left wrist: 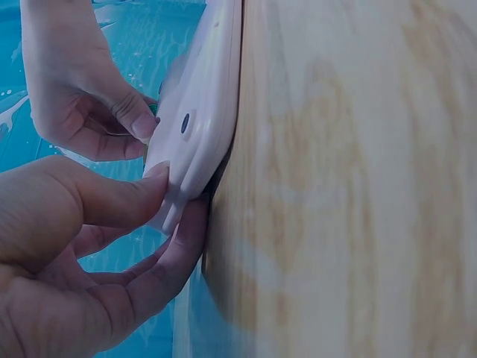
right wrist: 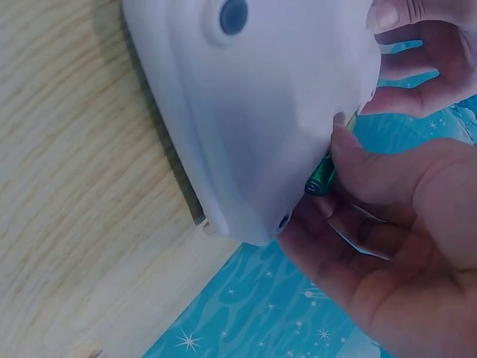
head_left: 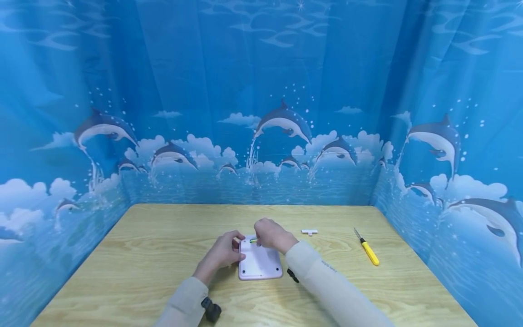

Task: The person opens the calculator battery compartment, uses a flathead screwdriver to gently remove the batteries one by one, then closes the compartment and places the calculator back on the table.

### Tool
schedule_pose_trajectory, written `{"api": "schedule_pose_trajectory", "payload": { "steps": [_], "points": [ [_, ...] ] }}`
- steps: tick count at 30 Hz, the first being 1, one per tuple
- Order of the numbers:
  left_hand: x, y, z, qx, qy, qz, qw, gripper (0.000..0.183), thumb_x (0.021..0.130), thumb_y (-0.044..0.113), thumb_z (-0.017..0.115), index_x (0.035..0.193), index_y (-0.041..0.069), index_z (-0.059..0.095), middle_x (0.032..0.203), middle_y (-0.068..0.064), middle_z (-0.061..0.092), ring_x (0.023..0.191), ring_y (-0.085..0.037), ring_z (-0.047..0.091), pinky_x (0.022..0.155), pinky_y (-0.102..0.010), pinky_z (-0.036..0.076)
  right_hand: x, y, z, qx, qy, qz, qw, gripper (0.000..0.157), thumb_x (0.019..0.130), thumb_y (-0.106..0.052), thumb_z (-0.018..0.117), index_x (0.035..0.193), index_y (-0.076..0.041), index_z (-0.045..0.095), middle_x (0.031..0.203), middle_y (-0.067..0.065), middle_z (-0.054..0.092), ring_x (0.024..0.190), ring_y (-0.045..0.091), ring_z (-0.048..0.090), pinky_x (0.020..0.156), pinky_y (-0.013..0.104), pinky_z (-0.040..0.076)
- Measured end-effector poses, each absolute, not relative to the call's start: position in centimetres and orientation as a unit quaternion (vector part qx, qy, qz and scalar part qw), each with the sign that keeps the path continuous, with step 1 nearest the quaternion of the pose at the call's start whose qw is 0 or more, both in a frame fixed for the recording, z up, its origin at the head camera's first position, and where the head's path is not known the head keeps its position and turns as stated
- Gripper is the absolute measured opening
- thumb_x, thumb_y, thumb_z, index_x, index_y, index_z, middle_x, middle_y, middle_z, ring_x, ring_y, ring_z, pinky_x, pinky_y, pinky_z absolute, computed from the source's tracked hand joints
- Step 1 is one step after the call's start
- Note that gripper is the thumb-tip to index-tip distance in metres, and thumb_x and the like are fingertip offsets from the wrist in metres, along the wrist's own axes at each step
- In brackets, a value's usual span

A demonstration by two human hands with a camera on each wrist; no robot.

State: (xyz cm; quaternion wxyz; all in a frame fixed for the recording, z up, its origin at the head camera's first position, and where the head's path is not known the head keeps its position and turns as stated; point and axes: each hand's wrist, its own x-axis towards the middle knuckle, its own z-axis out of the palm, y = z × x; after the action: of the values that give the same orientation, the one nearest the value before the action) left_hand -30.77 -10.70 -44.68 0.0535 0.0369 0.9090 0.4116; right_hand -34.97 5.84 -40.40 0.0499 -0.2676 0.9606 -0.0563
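A flat, pale pink device [head_left: 259, 263] with dark round feet lies face down on the table. My left hand [head_left: 225, 249] holds its left edge; in the left wrist view the thumb is on top and a finger [left wrist: 190, 227] is under the rim. My right hand [head_left: 272, 233] is over the device's far end. Its thumb and fingers pinch a green battery [right wrist: 322, 177] right at an opening in the back, as the right wrist view shows. The opening is partly hidden behind the fingers.
A small white battery cover [head_left: 309, 231] lies to the right of the device. Farther right is a screwdriver with a yellow handle [head_left: 370, 253]. The wooden table [head_left: 171, 227] is bordered by a blue dolphin-print curtain [head_left: 229, 91] at the back and sides.
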Motion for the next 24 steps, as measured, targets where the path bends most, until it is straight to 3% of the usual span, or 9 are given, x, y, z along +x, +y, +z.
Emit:
{"api": "schedule_pose_trajectory", "payload": {
  "steps": [8, 14, 20, 24],
  "points": [
    [-30.7, -10.7, -44.8, 0.036, 0.908, 0.413, 0.052, 0.045, 0.084, 0.001, 0.081, 0.125, 0.005, 0.064, 0.104, -0.011, 0.068, 0.088, -0.019, 0.065, 0.074, -0.033, 0.059, -35.0, 6.1, -40.5, -0.276, 0.958, -0.047, 0.053, 0.008, 0.091, -0.012, 0.077, 0.09, -0.009, 0.07, 0.087, 0.003, 0.07, 0.076, 0.012, 0.063, 0.07, 0.021, 0.056],
    [-30.7, -10.6, -44.8, 0.03, 0.908, 0.416, 0.052, 0.045, 0.084, 0.001, 0.081, 0.125, 0.005, 0.064, 0.103, -0.011, 0.067, 0.087, -0.019, 0.064, 0.073, -0.033, 0.059, -35.0, 6.4, -40.1, -0.298, 0.95, -0.088, 0.026, 0.003, 0.093, -0.004, 0.071, 0.095, -0.006, 0.07, 0.089, 0.006, 0.071, 0.078, 0.014, 0.065, 0.071, 0.02, 0.057],
    [-30.7, -10.7, -44.7, 0.037, 0.907, 0.417, 0.051, 0.045, 0.084, 0.001, 0.081, 0.125, 0.005, 0.064, 0.103, -0.011, 0.068, 0.088, -0.019, 0.065, 0.074, -0.033, 0.059, -34.6, 6.7, -39.6, -0.336, 0.933, -0.124, -0.019, 0.012, 0.091, 0.003, 0.071, 0.102, -0.004, 0.072, 0.098, 0.01, 0.075, 0.088, 0.019, 0.07, 0.078, 0.024, 0.059],
    [-30.6, -10.7, -44.6, 0.042, 0.908, 0.413, 0.051, 0.045, 0.084, 0.002, 0.082, 0.125, 0.005, 0.064, 0.104, -0.011, 0.069, 0.089, -0.019, 0.066, 0.077, -0.035, 0.06, -34.3, 7.1, -39.4, -0.357, 0.926, -0.124, -0.019, 0.026, 0.09, 0.006, 0.07, 0.114, -0.004, 0.072, 0.111, 0.014, 0.075, 0.1, 0.024, 0.071, 0.088, 0.03, 0.06]
  ]
}}
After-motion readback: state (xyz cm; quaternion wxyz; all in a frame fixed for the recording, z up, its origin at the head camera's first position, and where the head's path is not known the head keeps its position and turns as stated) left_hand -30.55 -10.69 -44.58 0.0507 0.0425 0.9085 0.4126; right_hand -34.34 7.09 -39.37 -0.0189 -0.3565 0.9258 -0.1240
